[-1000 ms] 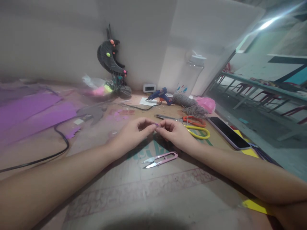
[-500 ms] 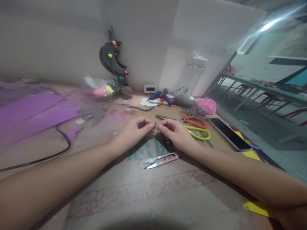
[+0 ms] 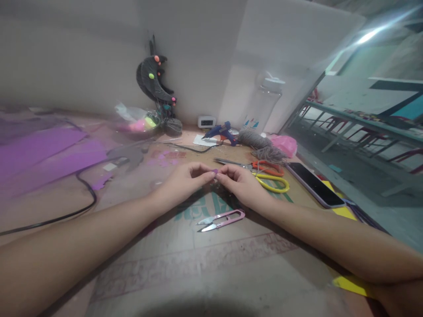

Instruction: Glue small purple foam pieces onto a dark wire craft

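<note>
- Left hand (image 3: 188,181) and right hand (image 3: 243,182) are pinching a small purple piece (image 3: 215,171) above the pale-brown bench (image 3: 185,277).
- A clear, rounded container (image 3: 122,128) is holding pink and yellow material (image 3: 142,125).

This looks like a craft workshop, or a craft corner set up within a larger room. Printed cardboard (image 3: 158,273) covers the worktop, and a blue glue gun (image 3: 218,133) rests on it near a bundle of grey yarn (image 3: 253,138). Pink thread snips (image 3: 234,215) and an orange-handled hand tool (image 3: 272,168) lie within the same area, with purple sheets (image 3: 46,147) spread at the left. A dark crescent ornament (image 3: 145,81) dotted with coloured balls stands against the pale partition (image 3: 194,57). Beyond it, a long table (image 3: 370,118) with red stools (image 3: 366,137) suggests a shared room.
</note>
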Demonstrator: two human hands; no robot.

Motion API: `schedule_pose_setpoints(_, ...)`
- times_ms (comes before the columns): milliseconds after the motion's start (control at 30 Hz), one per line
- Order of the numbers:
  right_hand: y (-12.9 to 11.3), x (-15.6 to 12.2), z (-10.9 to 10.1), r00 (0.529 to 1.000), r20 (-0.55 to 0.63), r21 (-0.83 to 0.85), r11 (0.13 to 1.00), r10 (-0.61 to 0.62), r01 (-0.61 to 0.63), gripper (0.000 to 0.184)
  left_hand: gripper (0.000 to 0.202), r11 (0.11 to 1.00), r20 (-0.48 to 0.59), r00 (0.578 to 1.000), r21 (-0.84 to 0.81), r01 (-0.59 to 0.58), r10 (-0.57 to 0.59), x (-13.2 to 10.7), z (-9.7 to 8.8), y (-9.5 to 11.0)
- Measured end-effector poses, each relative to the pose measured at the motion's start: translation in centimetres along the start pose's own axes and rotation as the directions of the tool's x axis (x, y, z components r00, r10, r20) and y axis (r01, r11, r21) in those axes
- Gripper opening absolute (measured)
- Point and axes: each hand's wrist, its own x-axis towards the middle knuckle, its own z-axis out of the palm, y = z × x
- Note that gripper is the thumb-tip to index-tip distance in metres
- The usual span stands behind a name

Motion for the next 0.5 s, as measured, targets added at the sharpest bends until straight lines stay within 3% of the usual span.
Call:
schedule_pose_setpoints(133,0.1,0.0,-0.1,0.999,0.012,-0.033,0.998,-0.049,0.050,0.024,0.028,1.000,-0.002,1.000,0.022,0.015,-0.015,-0.1,0.0,0.2)
schedule_pose_setpoints(233,0.0,0.0,-0.5,0.996,0.008,-0.149,0.985,-0.085,0.085,0.022,0.028,0.999,-0.009,1.000,0.031,0.022,-0.021,-0.1,0.0,0.3)
schedule_pose_setpoints(500,-0.4,0.1,-1.5,0.958,-0.077,-0.433,0.875,-0.277,0.218,0.012,0.030,0.998,-0.004,1.000,0.055,0.026,-0.026,-0.2,0.0,0.4)
